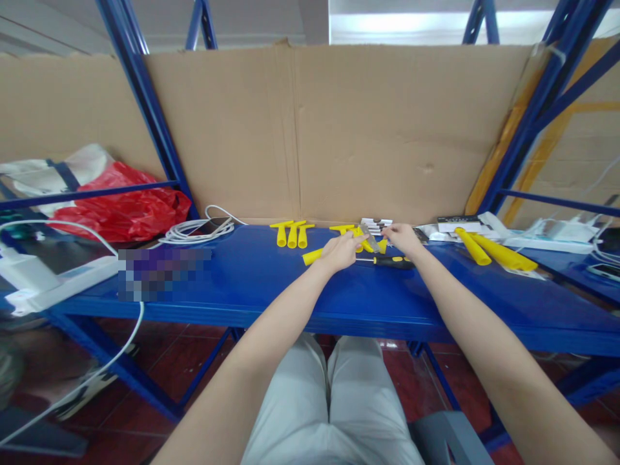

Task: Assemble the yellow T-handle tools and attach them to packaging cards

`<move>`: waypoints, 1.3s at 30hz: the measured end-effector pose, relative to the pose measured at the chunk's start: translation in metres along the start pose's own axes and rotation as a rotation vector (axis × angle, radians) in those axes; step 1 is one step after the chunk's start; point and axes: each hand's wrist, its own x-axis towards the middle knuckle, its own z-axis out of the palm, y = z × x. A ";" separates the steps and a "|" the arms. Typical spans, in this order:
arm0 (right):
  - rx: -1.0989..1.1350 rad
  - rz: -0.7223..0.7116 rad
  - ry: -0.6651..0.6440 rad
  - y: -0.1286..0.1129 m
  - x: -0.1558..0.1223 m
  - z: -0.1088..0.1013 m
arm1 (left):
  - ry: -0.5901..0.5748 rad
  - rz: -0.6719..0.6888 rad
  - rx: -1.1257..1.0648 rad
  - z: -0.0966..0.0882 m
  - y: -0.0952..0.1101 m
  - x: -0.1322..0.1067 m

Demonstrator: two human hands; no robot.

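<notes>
Lap: pale grey trousers (329, 407) sat closest to me, below the front edge of the blue metal shelf board (271, 284).
Landmark: a black-and-yellow screwdriver (387, 261) lay flat on the board, beneath my wrists.
Left hand (340, 250): just left of the screwdriver's tip, curled shut round a yellow plastic scraper handle (314, 256) whose end stuck out leftwards.
Right hand (403, 237): just above the screwdriver's grip, fingertips drawn narrow at a thin grey metal blade (369, 237); whether they truly pinched it I could not tell.
Blade: up off the board between both hands, above the screwdriver's shaft.
Doing it well: I judged the blade wanted holding by its flat faces, clear of the edge, with the handle steady and both wrists low.
Spares: three yellow T-shaped handles (292, 234) lay well left of the screwdriver, and two long yellow handles (494, 250) to its right.
Hard to see: my fingertips were tiny, my left hand hid how blade and handle met, and the small white packets (376, 224) behind the screwdriver were unreadable.
</notes>
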 end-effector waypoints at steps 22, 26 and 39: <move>-0.765 0.049 -0.325 0.000 0.004 0.010 | -0.005 -0.053 -0.116 0.014 -0.012 0.005; -0.795 0.055 -0.328 -0.003 0.001 0.009 | -0.002 -0.049 -0.116 0.014 -0.013 0.005; -0.857 -0.021 -0.359 -0.006 0.001 0.007 | -0.002 -0.043 -0.116 0.017 -0.014 0.006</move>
